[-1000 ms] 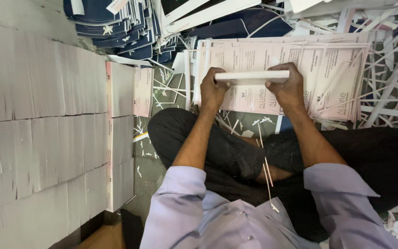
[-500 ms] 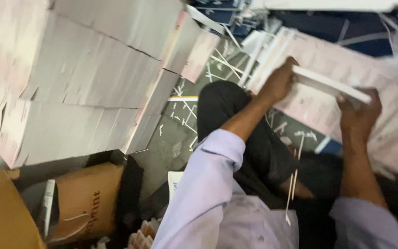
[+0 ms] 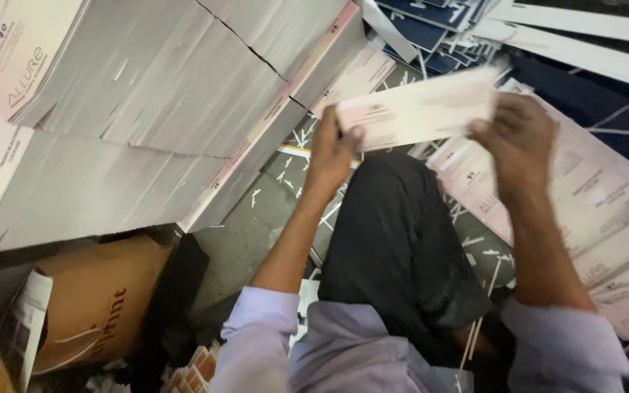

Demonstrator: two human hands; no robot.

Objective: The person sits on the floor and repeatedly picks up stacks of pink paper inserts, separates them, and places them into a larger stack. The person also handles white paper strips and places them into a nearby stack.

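Floor-side: paper bundle [image 3: 416, 109] between both hands' grip.

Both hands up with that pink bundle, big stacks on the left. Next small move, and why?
Probably swing the pink bundle leftward and set it on the tall stacks. Left hand and right hand grip its ends, lifted above the lap and tilted toward them.

Your left hand [image 3: 333, 156] and right hand [image 3: 518, 135] held the paper bundle [image 3: 416, 109] between them above your knee [image 3: 394, 211]; tall paper stacks [image 3: 147, 109] stood left, loose sheets [image 3: 606, 211] lay right, a paper bag [image 3: 89, 298] sat below the stacks
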